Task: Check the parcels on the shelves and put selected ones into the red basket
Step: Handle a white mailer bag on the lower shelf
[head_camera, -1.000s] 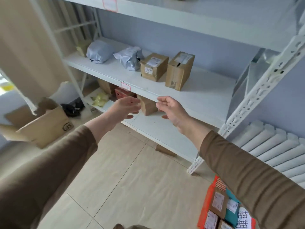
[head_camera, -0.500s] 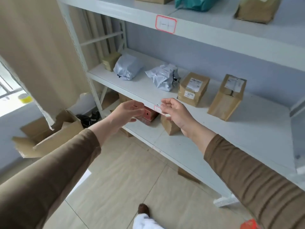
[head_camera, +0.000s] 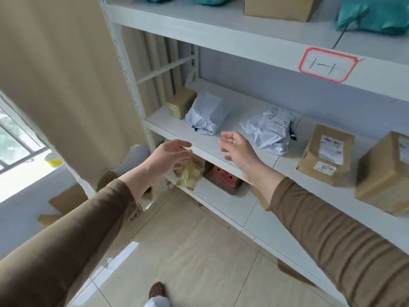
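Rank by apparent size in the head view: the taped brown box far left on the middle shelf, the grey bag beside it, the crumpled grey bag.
1. crumpled grey bag
2. grey bag
3. taped brown box, farthest away, so unsure.

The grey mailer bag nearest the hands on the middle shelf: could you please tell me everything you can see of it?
The grey mailer bag is a pale bluish-grey plastic pouch, crumpled and puffed, standing tilted on the middle shelf. A dark mark shows at its lower front edge. A tan taped parcel sits just behind it on its left side; whether they touch is unclear. Neither hand touches it.
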